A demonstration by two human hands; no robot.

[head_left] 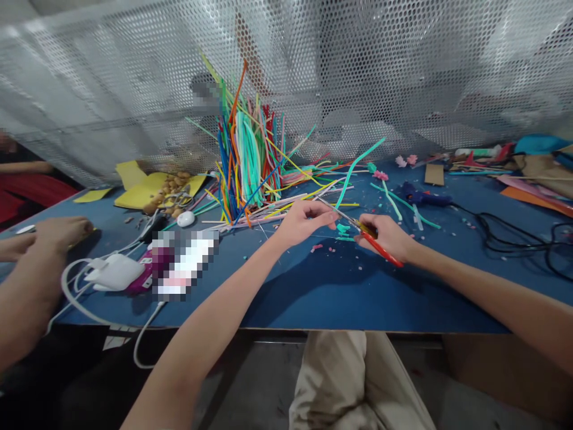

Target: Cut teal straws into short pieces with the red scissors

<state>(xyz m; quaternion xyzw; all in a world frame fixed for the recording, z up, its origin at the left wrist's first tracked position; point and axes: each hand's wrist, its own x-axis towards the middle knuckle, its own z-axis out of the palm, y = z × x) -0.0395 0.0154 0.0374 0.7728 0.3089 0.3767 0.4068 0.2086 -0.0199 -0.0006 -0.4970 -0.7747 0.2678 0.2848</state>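
1. Steadily, in the head view, my left hand [304,224] pinches the lower end of a turquoise pipe cleaner [358,164], thumb and fingertips nearly closed; its free length slants upward.
2. My right hand [389,237] is curled round the red-orange handles of the scissors [380,248], whose metal blades reach the stem beside my left fingertips. How wide they stand, I can't tell.
3. For a clean snip, I'd judge it best to pinch firmly, set the blades square to the stem and leave my fingertips outside their line; the wire core likely resists more than the fuzz.
4. Short, fuzzy turquoise snippets [344,229] lie just below, on the smooth blue tabletop [286,304].
5. Beyond stands a bristling, many-coloured bundle of pipe cleaners [248,155].
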